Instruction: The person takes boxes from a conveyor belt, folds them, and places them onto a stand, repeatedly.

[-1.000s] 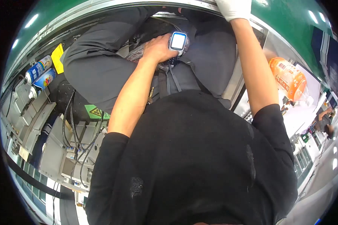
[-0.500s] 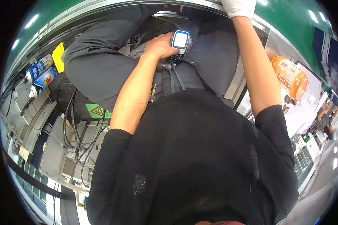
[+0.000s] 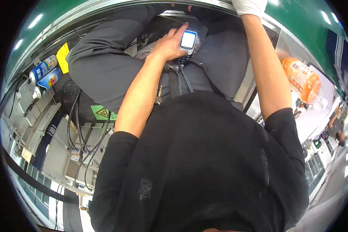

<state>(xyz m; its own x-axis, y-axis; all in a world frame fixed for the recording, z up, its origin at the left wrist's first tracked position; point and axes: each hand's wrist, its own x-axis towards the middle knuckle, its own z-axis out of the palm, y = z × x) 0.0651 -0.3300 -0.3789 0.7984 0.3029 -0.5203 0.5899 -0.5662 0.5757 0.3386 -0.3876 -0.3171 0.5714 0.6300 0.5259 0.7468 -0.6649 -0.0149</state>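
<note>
My bare left hand (image 3: 170, 44) is over my lap with its fingers spread, one finger stretched past the top of a handheld keypad device (image 3: 188, 40). The thumb touches the device's near left side. Its screen is lit white and blue, and dark keys show below it. The device lies on a bundle in clear, wrinkled plastic (image 3: 146, 52) between my legs. A dark strap (image 3: 185, 79) runs from it toward my waist. My right hand (image 3: 251, 5), in a white glove, reaches over the metal rail (image 3: 220, 7) at the top edge; its fingers are out of frame.
Two spray cans (image 3: 42, 70) and a yellow sheet (image 3: 62, 58) lie at the left. Below them are black cables (image 3: 75, 123) and a green warning label (image 3: 100, 113). At the right, an orange plastic pack (image 3: 301, 79) lies on a white surface. Another person (image 3: 336, 127) is in the far right background.
The fingers of my left hand have spread, and one has stretched up beside the device's top. The whole view has shifted slightly; the gloved right hand stays at the rail.
</note>
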